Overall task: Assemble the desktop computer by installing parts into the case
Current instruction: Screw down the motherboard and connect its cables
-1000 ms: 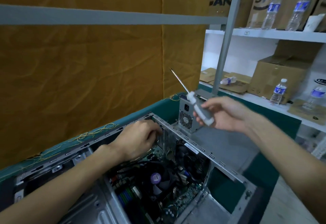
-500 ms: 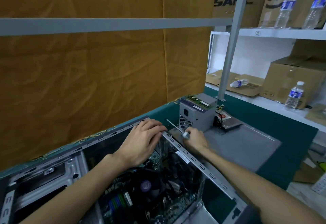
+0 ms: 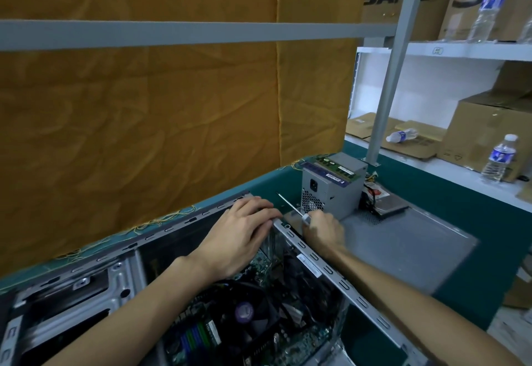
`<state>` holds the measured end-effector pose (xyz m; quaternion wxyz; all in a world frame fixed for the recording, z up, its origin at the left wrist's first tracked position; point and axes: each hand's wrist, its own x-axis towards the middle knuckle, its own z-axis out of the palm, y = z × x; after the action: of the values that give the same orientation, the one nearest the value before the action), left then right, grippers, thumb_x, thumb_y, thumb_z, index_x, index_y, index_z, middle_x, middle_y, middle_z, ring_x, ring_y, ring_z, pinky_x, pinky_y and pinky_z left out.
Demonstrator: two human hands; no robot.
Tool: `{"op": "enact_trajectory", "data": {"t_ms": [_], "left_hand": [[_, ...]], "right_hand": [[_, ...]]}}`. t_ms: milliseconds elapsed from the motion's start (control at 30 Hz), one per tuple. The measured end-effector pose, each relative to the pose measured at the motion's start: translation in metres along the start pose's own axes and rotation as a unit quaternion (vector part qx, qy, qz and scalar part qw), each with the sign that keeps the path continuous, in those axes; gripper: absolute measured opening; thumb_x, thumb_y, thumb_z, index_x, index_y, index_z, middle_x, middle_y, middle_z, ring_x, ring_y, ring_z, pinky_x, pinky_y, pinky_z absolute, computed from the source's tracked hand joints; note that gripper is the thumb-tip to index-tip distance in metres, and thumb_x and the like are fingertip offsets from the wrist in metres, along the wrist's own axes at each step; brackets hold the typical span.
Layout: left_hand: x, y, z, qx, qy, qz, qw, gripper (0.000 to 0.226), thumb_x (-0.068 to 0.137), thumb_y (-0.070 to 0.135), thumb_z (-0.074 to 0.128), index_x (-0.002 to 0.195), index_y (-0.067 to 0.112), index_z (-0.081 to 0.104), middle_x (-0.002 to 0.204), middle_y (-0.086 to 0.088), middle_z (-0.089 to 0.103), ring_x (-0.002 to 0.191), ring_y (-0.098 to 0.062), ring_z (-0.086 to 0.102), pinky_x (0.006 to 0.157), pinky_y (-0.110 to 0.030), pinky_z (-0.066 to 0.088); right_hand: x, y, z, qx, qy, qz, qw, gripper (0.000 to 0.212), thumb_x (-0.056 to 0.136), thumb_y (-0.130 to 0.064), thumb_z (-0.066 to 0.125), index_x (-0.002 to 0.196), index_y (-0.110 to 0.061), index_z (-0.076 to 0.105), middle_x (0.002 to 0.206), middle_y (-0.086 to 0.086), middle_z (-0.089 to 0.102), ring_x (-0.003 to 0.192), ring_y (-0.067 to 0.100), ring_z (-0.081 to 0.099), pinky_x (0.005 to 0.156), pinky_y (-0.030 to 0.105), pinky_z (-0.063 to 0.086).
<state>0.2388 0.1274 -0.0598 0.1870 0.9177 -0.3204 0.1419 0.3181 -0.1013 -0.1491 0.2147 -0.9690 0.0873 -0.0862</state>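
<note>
Head view: left hand [image 3: 241,239] flat, fingers straight, on case [image 3: 331,270] far corner; right hand [image 3: 325,231] grips screwdriver [image 3: 290,207] beside power supply [image 3: 331,187].

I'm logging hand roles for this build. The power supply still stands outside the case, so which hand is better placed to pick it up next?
Probably the left hand: it lies flat and free on the case rim. The right hand, though nearer the power supply, grips a screwdriver.
</note>
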Motion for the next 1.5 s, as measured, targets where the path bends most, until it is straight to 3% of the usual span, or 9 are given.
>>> {"op": "enact_trajectory", "data": {"t_ms": [133, 300, 533, 633, 733, 833, 967, 1167, 1500], "left_hand": [[-0.002, 0.004, 0.001, -0.014, -0.004, -0.024, 1.000, 0.037, 0.110, 0.041, 0.033, 0.138, 0.036, 0.056, 0.145, 0.015, 0.047, 0.143, -0.009, 0.031, 0.116, -0.038, 0.030], [0.002, 0.014, -0.003, -0.142, 0.043, -0.076, 0.986, 0.033, 0.106, 0.036, 0.050, 0.136, 0.033, 0.063, 0.136, 0.018, 0.060, 0.132, -0.003, 0.048, 0.113, -0.038, 0.040], [0.004, 0.051, -0.033, -0.450, 0.167, -0.087, 0.873, 0.021, 0.095, 0.022, 0.071, 0.115, 0.021, 0.077, 0.100, 0.008, 0.078, 0.086, -0.007, 0.071, 0.074, -0.016, 0.053], [0.000, 0.061, -0.043, -0.449, 0.190, -0.063, 0.871, 0.016, 0.093, 0.020, 0.073, 0.108, 0.020, 0.080, 0.096, 0.001, 0.076, 0.086, -0.017, 0.068, 0.072, -0.018, 0.052], [-0.003, 0.065, -0.048, -0.454, 0.191, -0.054, 0.868, 0.014, 0.094, 0.016, 0.071, 0.104, 0.017, 0.081, 0.094, 0.000, 0.076, 0.083, -0.009, 0.067, 0.070, -0.017, 0.051], [-0.005, 0.067, -0.050, -0.504, 0.160, -0.097, 0.843, 0.016, 0.099, 0.015, 0.065, 0.106, 0.014, 0.079, 0.094, -0.002, 0.078, 0.081, -0.009, 0.071, 0.066, -0.018, 0.053], [-0.003, 0.064, -0.056, -0.635, 0.137, -0.162, 0.743, 0.015, 0.095, 0.008, 0.066, 0.107, 0.007, 0.076, 0.099, -0.013, 0.078, 0.090, -0.018, 0.074, 0.078, -0.023, 0.059], [0.001, 0.051, -0.069, -0.739, 0.100, -0.185, 0.640, 0.020, 0.089, 0.009, 0.070, 0.107, 0.001, 0.074, 0.097, -0.013, 0.075, 0.087, -0.018, 0.073, 0.080, -0.027, 0.060], [-0.001, 0.048, -0.070, -0.723, 0.014, -0.143, 0.675, 0.019, 0.087, 0.011, 0.070, 0.103, 0.003, 0.077, 0.108, -0.024, 0.073, 0.099, -0.025, 0.075, 0.080, -0.026, 0.060]], "right_hand": [[-0.010, -0.006, -0.016, 0.115, -0.032, 0.017, 0.993, 0.020, 0.098, -0.022, 0.062, 0.079, -0.021, 0.066, 0.080, -0.001, 0.070, 0.074, 0.019, 0.065, 0.065, 0.029, 0.049], [-0.033, -0.032, -0.085, 0.390, 0.023, 0.033, 0.920, 0.010, 0.093, -0.016, 0.074, 0.084, -0.012, 0.077, 0.058, -0.002, 0.066, 0.045, 0.010, 0.055, 0.045, 0.023, 0.043], [-0.105, -0.079, -0.159, 0.585, -0.201, 0.034, 0.785, 0.014, 0.094, -0.017, 0.074, 0.102, -0.007, 0.068, 0.059, -0.002, 0.050, 0.044, 0.011, 0.041, 0.042, 0.026, 0.038], [-0.126, -0.088, -0.166, 0.630, -0.223, 0.054, 0.742, 0.007, 0.097, -0.019, 0.070, 0.095, -0.014, 0.065, 0.058, -0.004, 0.045, 0.043, 0.010, 0.038, 0.042, 0.024, 0.037], [-0.141, -0.087, -0.171, 0.666, -0.251, 0.066, 0.700, 0.014, 0.098, -0.022, 0.067, 0.107, -0.011, 0.068, 0.059, -0.004, 0.043, 0.043, 0.009, 0.036, 0.042, 0.023, 0.034], [-0.157, -0.077, -0.174, 0.636, -0.237, 0.026, 0.734, 0.025, 0.098, -0.024, 0.067, 0.113, -0.004, 0.062, 0.063, 0.001, 0.047, 0.046, 0.012, 0.038, 0.043, 0.025, 0.035], [-0.180, -0.060, -0.171, 0.538, -0.176, -0.017, 0.824, 0.017, 0.101, -0.019, 0.063, 0.106, -0.008, 0.051, 0.072, 0.006, 0.059, 0.048, 0.018, 0.044, 0.042, 0.029, 0.037], [-0.201, -0.043, -0.166, 0.437, -0.109, -0.082, 0.889, 0.020, 0.097, -0.018, 0.071, 0.104, -0.006, 0.056, 0.076, 0.007, 0.063, 0.046, 0.020, 0.050, 0.039, 0.028, 0.041], [-0.204, -0.031, -0.169, 0.436, -0.100, -0.070, 0.892, 0.023, 0.093, -0.023, 0.075, 0.102, -0.007, 0.062, 0.076, 0.006, 0.066, 0.046, 0.021, 0.052, 0.039, 0.028, 0.040]]}}
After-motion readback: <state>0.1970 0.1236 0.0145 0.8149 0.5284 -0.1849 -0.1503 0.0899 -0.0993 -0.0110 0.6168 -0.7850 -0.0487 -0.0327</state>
